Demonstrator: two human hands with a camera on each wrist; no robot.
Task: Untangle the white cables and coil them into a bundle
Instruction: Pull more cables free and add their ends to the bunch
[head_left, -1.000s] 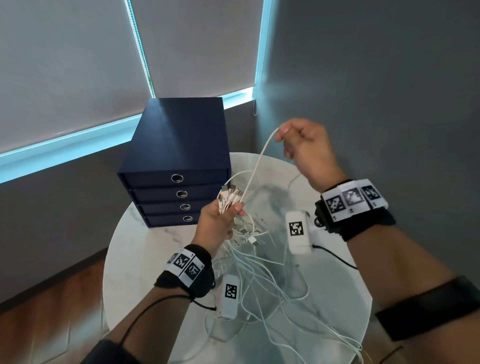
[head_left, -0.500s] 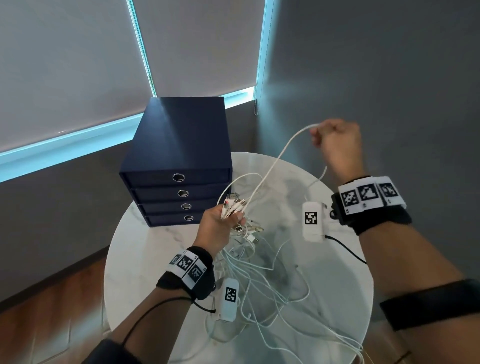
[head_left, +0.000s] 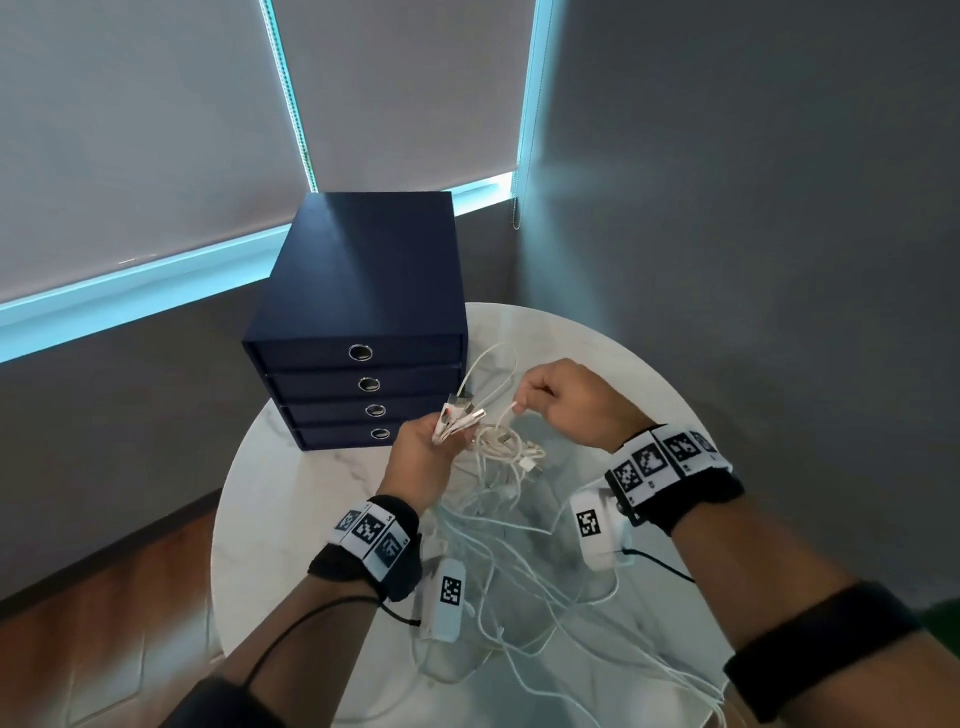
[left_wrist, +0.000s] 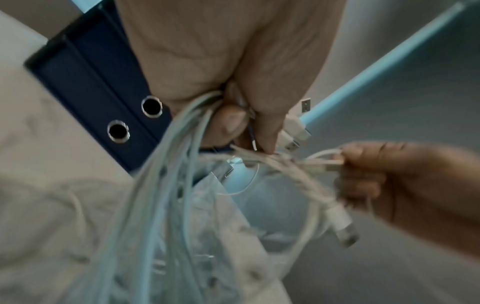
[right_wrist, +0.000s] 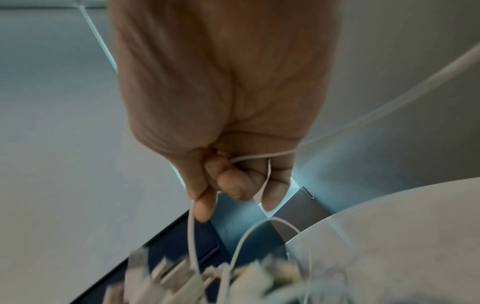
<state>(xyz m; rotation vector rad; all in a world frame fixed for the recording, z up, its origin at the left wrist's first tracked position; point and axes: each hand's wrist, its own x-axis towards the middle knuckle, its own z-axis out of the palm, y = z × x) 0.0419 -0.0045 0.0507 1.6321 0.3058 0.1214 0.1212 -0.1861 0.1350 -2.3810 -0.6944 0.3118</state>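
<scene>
Several white cables (head_left: 524, 561) lie tangled across the round marble table (head_left: 260, 519) and hang from my hands. My left hand (head_left: 421, 457) grips a bunch of them just below their plugs (head_left: 457, 415), which stick up out of my fist; the left wrist view shows my fingers (left_wrist: 231, 121) curled round the strands (left_wrist: 182, 164). My right hand (head_left: 561, 400), a little to the right, pinches one thin cable (head_left: 511, 402) near its end; my curled fingers (right_wrist: 231, 183) hold that cable (right_wrist: 259, 156). A looped knot (head_left: 504, 447) of cable hangs between both hands.
A dark blue box of drawers (head_left: 363, 322) with ring pulls stands at the back left of the table, close to my left hand. Grey walls and window blinds (head_left: 156, 130) rise behind. Wooden floor (head_left: 104, 623) shows at the left, below the table edge.
My right hand has come down and leftward from its raised spot, bringing the cable end close beside my left hand. The stretched cable now hangs slack. My left hand stays in place.
</scene>
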